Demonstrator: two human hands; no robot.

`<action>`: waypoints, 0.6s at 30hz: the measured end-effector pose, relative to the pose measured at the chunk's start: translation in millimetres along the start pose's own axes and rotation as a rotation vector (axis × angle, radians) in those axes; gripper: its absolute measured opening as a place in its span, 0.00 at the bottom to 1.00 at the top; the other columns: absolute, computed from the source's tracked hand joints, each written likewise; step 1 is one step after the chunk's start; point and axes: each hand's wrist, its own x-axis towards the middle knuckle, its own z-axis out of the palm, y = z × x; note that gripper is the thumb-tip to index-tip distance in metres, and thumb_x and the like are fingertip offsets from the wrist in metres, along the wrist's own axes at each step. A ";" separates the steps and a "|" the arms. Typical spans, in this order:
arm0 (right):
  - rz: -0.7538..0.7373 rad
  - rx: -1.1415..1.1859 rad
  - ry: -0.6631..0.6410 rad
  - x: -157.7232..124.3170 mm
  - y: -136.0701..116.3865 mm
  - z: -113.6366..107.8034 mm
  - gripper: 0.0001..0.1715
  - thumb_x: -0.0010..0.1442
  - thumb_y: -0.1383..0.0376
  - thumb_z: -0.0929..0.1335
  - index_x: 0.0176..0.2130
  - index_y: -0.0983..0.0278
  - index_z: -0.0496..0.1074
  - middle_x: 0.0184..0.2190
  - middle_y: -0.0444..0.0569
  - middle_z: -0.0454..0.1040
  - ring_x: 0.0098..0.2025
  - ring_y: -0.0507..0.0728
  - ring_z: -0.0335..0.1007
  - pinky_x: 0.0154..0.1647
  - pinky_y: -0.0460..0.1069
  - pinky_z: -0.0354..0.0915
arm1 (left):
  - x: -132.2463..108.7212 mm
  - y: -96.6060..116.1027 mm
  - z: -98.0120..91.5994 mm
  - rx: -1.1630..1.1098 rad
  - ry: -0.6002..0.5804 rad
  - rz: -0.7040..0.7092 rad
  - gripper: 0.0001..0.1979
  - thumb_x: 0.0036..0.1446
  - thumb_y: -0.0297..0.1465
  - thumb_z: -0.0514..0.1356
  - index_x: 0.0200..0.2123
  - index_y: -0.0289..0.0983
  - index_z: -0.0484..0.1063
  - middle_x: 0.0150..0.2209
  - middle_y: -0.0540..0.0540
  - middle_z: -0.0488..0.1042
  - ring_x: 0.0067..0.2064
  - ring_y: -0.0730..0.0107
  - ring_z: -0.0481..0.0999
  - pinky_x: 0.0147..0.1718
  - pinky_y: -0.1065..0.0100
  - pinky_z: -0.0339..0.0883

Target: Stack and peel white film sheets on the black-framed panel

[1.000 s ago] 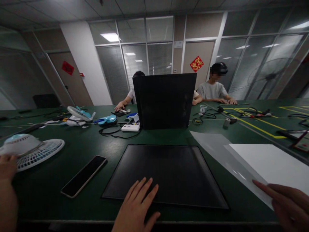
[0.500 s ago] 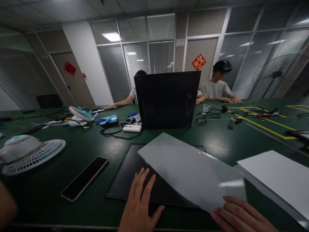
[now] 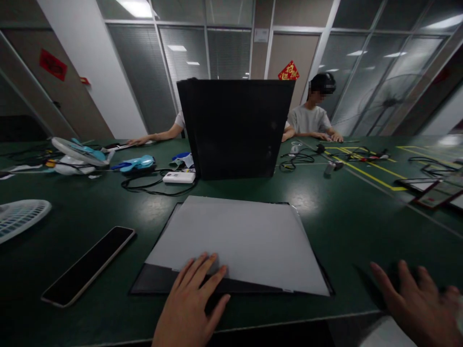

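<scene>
A white sheet (image 3: 235, 236) lies slightly askew on a flat black panel (image 3: 154, 279) in front of me. Along the panel's lower left, a strip of black stays uncovered. My left hand (image 3: 190, 299) rests with fingers stretched out at the sheet's lower edge, fingertips on it. Well to the right, my right hand (image 3: 419, 299) is held above the table near its front edge, fingers spread and holding nothing. Below it, a white shape (image 3: 385, 333) is partly cut off; I cannot tell what it is.
A phone (image 3: 88, 265) lies left of the panel. A large black screen-like panel (image 3: 238, 130) stands beyond it, beside a white box (image 3: 179, 177) with black cable. A fan's grille (image 3: 25, 217) is at far left. Two people sit across the table.
The white sheet, tilted in my right hand before, now lies over the black panel. My right hand has let go and moved right. The white stack no longer shows on the table there.
</scene>
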 end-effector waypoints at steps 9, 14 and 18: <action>0.246 -0.124 -0.134 9.7 -15.0 -5.1 0.35 0.69 0.50 0.56 0.53 0.67 0.81 0.65 0.72 0.66 0.73 0.92 0.43 0.67 0.90 0.36 | 3.5 -3.9 7.6 0.005 0.040 0.066 0.22 0.67 0.42 0.62 0.63 0.51 0.76 0.67 0.47 0.76 0.64 0.51 0.79 0.59 0.44 0.76; 0.462 0.003 0.011 23.2 -42.2 -18.2 0.29 0.76 0.57 0.58 0.65 0.73 0.67 0.71 0.70 0.59 0.78 0.77 0.41 0.76 0.80 0.29 | 7.6 -3.3 6.1 0.024 0.058 0.111 0.21 0.69 0.41 0.60 0.63 0.49 0.75 0.65 0.45 0.77 0.63 0.51 0.80 0.56 0.42 0.79; 0.659 0.154 0.133 30.1 -64.5 -31.2 0.32 0.77 0.56 0.62 0.73 0.63 0.58 0.76 0.61 0.48 0.79 0.75 0.30 0.76 0.80 0.42 | 9.8 -2.6 7.4 0.036 0.062 0.137 0.21 0.69 0.41 0.59 0.63 0.47 0.74 0.65 0.44 0.78 0.63 0.50 0.80 0.55 0.41 0.80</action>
